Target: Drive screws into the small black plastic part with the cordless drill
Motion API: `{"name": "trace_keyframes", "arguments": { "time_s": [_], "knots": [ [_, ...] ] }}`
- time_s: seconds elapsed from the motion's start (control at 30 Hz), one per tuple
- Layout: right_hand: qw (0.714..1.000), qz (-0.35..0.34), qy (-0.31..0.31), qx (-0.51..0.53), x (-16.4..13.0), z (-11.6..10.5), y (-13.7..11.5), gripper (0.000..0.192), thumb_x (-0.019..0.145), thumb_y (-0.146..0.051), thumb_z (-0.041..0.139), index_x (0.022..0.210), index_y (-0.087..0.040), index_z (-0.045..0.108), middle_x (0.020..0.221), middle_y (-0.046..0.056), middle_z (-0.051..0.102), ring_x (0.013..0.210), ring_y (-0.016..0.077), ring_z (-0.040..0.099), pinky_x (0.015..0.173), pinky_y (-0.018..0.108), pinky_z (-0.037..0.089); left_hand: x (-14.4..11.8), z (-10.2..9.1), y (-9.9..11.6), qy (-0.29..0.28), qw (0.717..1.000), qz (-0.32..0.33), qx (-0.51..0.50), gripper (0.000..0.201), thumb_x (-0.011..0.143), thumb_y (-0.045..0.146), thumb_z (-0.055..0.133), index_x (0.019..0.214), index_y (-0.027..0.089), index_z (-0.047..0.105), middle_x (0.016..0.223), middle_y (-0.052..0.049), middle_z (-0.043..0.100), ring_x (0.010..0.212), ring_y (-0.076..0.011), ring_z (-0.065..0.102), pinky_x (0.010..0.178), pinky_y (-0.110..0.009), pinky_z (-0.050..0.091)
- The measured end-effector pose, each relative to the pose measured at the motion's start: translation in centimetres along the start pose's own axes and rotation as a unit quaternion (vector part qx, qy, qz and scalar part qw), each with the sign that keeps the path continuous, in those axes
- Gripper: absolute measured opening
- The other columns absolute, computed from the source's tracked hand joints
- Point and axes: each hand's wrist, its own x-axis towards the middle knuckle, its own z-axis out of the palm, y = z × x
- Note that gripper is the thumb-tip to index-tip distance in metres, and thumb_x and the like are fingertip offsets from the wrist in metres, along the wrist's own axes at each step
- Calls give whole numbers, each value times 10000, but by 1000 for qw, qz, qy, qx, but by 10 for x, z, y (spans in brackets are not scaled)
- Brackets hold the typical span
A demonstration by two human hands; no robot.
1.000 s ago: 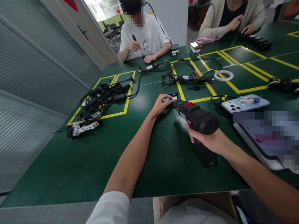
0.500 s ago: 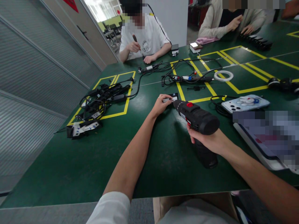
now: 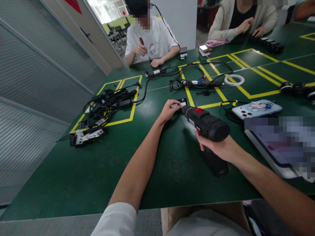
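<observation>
The right hand (image 3: 216, 147) grips a cordless drill (image 3: 206, 126), its nose at a small black part (image 3: 181, 102) that the left hand (image 3: 168, 111) pinches steady on the worktop (image 3: 73, 170).

right hand (image 3: 221, 147) grips drill (image 3: 206, 126); left hand (image 3: 168, 111) pinches small black part (image 3: 181, 102).

**Bench surroundings**

A tangle of black cables (image 3: 108, 105) is seen near the left edge of the green table (image 3: 73, 170), inside a yellow-taped box. A phone in a cartoon case (image 3: 257, 109) is laid toward the right edge. A white tape ring (image 3: 234, 80) is noted farther back. Two people are seated at the far edge: one in a white shirt (image 3: 152, 39), one in beige (image 3: 236, 19).
</observation>
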Motion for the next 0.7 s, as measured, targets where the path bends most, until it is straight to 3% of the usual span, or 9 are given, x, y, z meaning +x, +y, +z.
{"name": "trace_keyframes", "arguments": {
  "time_s": [0.7],
  "knots": [
    [1000,1,4,0,3,0,5,43,778,-242,620,772,-206,598,684,4,615,607,162,608,604,309,506,0,0,0,2,1000,-4,-14,185,801,219,602,958,206,700,1053,-51,631,1077,-190,555,1033,-350,397]
  ]
}}
